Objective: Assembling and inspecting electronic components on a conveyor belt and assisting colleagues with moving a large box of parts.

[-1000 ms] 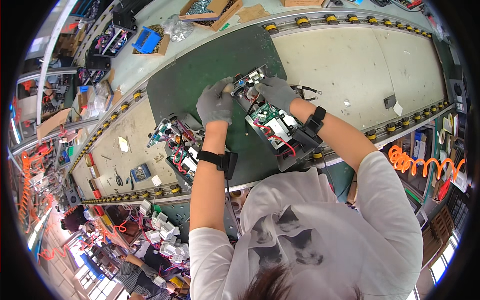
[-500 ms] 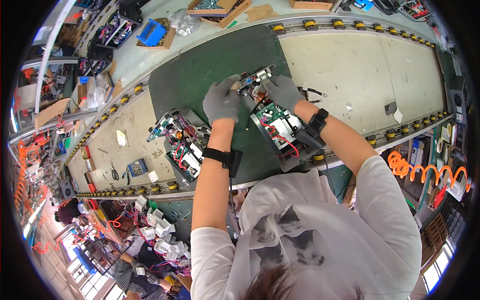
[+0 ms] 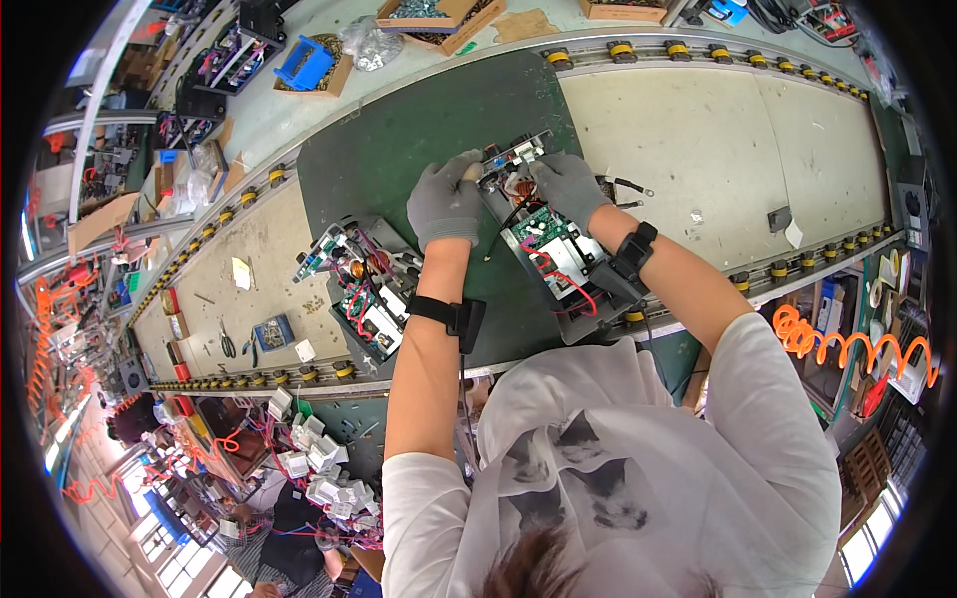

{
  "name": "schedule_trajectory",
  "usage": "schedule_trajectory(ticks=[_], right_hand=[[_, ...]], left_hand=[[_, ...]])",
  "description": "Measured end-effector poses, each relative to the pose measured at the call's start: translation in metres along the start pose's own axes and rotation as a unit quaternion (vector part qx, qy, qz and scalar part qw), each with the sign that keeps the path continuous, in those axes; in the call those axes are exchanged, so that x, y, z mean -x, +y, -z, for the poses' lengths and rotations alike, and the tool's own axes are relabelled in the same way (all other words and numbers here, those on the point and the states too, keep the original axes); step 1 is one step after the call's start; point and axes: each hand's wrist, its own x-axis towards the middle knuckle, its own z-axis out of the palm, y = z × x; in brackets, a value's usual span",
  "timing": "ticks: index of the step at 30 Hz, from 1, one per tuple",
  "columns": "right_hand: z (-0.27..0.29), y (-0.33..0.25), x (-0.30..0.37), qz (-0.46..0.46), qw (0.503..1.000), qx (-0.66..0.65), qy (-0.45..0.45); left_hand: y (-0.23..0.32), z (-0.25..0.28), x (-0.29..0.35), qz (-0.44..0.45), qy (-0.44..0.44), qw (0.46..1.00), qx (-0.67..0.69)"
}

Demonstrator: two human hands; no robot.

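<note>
An opened electronic unit lies on the dark green board, with a green circuit board, copper coils, red wires and white blocks showing. At its far end is a narrow metal end panel carrying small parts. My left hand, in a grey glove, is closed at the panel's left end, thumb along its edge. My right hand, gloved alike, is closed at the panel's right end, above the coils; its fingertips are partly hidden. A second opened unit of similar build sits left of my left forearm, untouched.
The green board lies across a roller-edged line. Pliers and a blue box of small parts lie at left. Beyond the rail are a blue bin and cartons of hardware. Another person works at lower left.
Both my hands have shifted very slightly, still at the end panel. The units stay in place. At lower left, the other person's arms and body have moved.
</note>
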Motion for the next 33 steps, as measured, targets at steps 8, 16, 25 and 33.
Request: schedule_trajectory(ticks=[8,16,25,33], right_hand=[[-0.007,0.006,0.0,-0.045,0.975,-0.215,-0.002],[-0.005,0.001,-0.002,-0.059,0.98,-0.187,-0.003],[0.008,-0.015,-0.004,-0.178,0.955,-0.23,-0.06],[0.083,-0.003,0.015,-0.109,0.954,-0.257,-0.11]], left_hand=[[-0.006,-0.003,0.002,-0.054,0.022,0.998,0.004],[-0.011,-0.008,0.004,-0.06,0.038,0.997,0.001],[-0.012,-0.007,0.005,-0.061,0.011,0.998,-0.031],[-0.012,-0.003,0.006,-0.04,-0.003,0.997,0.059]])
